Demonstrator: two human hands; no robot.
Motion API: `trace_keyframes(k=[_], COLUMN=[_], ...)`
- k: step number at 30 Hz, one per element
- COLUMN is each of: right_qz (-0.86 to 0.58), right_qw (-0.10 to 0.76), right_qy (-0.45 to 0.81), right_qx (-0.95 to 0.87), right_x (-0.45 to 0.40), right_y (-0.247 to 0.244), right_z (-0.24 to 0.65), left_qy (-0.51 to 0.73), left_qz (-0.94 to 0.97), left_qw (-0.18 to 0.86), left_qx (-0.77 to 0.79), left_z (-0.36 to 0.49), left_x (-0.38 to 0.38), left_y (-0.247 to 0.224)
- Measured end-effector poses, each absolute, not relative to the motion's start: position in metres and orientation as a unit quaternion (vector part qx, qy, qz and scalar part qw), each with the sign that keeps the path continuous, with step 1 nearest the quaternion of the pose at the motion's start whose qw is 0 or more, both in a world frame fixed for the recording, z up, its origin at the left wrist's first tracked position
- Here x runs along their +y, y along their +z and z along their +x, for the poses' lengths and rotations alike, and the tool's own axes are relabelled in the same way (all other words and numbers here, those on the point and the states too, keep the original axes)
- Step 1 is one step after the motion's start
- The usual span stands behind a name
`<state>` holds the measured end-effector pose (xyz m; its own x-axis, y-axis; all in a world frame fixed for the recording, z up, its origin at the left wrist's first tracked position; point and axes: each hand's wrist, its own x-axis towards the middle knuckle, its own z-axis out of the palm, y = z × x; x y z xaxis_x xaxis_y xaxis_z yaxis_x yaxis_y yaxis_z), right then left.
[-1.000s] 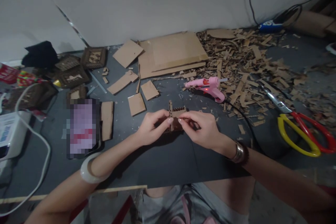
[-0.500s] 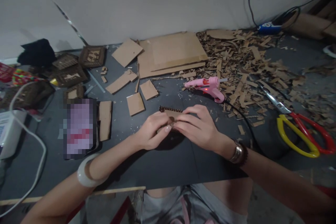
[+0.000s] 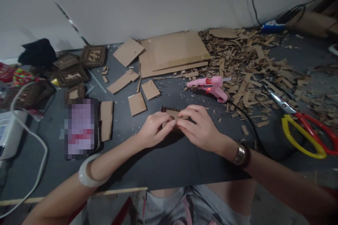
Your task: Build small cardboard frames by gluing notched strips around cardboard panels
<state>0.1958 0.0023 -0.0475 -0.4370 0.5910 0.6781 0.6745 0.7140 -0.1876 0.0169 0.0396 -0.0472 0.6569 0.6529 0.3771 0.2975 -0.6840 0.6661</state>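
Observation:
Between my two hands is a small cardboard piece [image 3: 173, 113], with a dark corrugated strip [image 3: 170, 109] along its far edge. My left hand [image 3: 156, 129] pinches its left side, thumb pointing inward. From the right, my right hand [image 3: 198, 123] grips the same piece with bent fingers, and the fingertips of both hands nearly meet. The fingers hide much of the piece. Just beyond my right hand lies a pink hot glue gun [image 3: 211, 83] with a small red light on. Two cut cardboard squares [image 3: 137, 104] rest beyond my left hand.
Scissors with red and yellow handles [image 3: 303, 130] lie at right, beside a heap of cardboard scraps [image 3: 245, 59]. Large cardboard sheets [image 3: 174, 51] are against the wall. At left are a blurred-out phone-like object [image 3: 81, 130], a white cable [image 3: 43, 144] and several small cardboard frames [image 3: 93, 56].
My right-hand fingers have shifted slightly over the cardboard piece, and more of its flat face shows. Both hands stay on it. The view has moved a little.

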Motion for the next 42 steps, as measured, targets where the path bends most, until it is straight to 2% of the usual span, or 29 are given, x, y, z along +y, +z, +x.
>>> trace_keyframes(k=[7, 14, 24, 29, 34, 42], right_qz=[-0.351, -0.362, -0.411, -0.425, -0.421, -0.453], right_qw=[0.352, 0.395, 0.381, 0.359, 0.391, 0.420], right_qy=[0.015, 0.040, -0.035, -0.088, -0.091, -0.094], right_qx=[-0.868, -0.843, -0.828, -0.826, -0.814, -0.780], right_x=[0.0031, 0.0048, 0.0056, 0.0055, 0.0046, 0.0044], right_y=[-0.0519, -0.0508, -0.0508, -0.0508, -0.0510, -0.0507], right_z=[0.1946, 0.1968, 0.1985, 0.1980, 0.1971, 0.1973], left_qy=[0.304, 0.311, 0.320, 0.322, 0.343, 0.355], left_qz=[0.876, 0.844, 0.826, 0.844, 0.854, 0.827], left_qw=[0.262, 0.305, 0.342, 0.322, 0.273, 0.304], left_qx=[0.268, 0.311, 0.313, 0.285, 0.280, 0.313], left_z=[0.0184, 0.0175, 0.0172, 0.0175, 0.0180, 0.0189], left_x=[0.0389, 0.0386, 0.0375, 0.0372, 0.0360, 0.0339], left_y=[-0.0453, -0.0442, -0.0428, -0.0426, -0.0432, -0.0432])
